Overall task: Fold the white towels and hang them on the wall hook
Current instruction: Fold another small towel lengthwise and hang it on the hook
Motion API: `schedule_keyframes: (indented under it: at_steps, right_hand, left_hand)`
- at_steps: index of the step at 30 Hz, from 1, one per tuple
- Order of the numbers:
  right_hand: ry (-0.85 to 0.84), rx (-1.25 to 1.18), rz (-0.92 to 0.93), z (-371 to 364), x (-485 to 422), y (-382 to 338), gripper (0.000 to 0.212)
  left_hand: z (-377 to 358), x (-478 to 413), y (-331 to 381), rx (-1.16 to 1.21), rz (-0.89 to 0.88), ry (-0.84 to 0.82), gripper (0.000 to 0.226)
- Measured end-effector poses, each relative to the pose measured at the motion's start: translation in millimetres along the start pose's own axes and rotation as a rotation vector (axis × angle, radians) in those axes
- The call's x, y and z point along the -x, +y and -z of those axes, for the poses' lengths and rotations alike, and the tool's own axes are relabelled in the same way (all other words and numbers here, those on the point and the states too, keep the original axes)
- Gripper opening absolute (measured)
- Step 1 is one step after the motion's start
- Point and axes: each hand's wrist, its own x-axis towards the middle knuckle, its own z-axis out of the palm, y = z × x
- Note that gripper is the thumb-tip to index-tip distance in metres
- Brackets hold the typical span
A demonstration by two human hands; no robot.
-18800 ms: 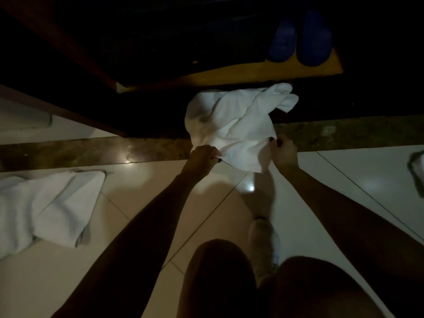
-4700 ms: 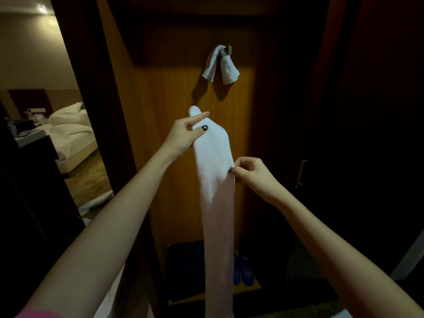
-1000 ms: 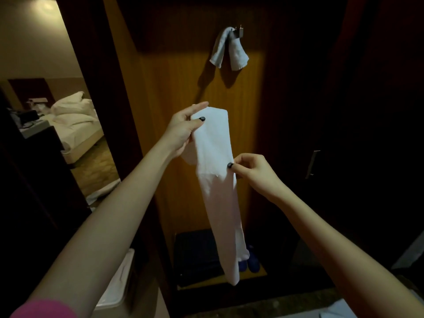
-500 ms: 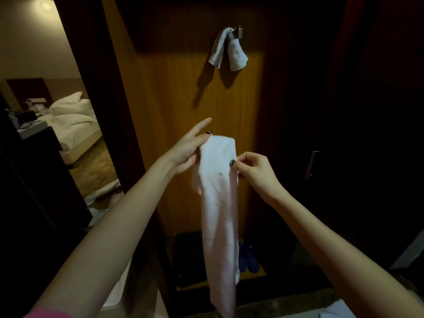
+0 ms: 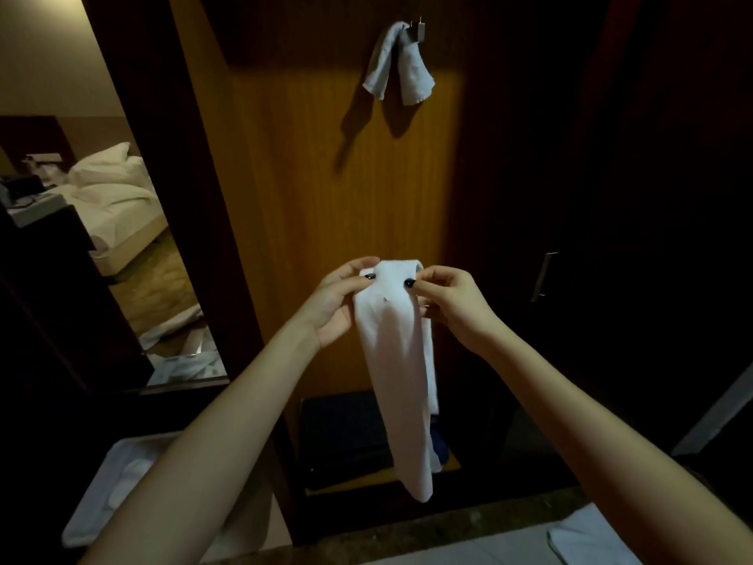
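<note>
A long white towel (image 5: 401, 373) folded into a narrow strip hangs down in front of the wooden wall panel. My left hand (image 5: 338, 303) pinches its top left corner. At the top right corner my right hand (image 5: 452, 303) pinches it too. Both hands sit close together at chest height. High on the panel a metal wall hook (image 5: 417, 29) carries another small white towel (image 5: 401, 67), draped in two hanging ends. The hook is well above the held towel.
A white bin (image 5: 118, 483) stands at lower left. A dark mat (image 5: 342, 434) and blue slippers (image 5: 440, 446) lie at the panel's foot. Another white towel (image 5: 586, 536) lies on the floor at lower right. A doorway on the left opens onto a bed (image 5: 118, 197).
My left hand came down from above the towel to beside my right hand, so the strip is doubled over and hangs shorter. The view tilted slightly down.
</note>
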Motion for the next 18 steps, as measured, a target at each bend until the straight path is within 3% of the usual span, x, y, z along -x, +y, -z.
schedule_keyframes:
  at_steps: [8, 12, 18]
  right_hand:
    - [-0.047, 0.065, 0.055, 7.1, 2.0, -11.6, 0.030]
    - [-0.125, 0.138, 0.084, 5.2, 2.8, -1.6, 0.036]
    - [0.011, 0.079, 0.164, -6.0, 2.1, 9.8, 0.010]
  left_hand:
    - [-26.6, -6.5, 37.2, -0.233, -0.299, -0.031, 0.036]
    - [-33.5, -11.6, 57.3, -0.279, -0.349, -0.047, 0.038]
    - [-41.5, -17.6, 74.2, -0.187, -0.357, 0.034, 0.038]
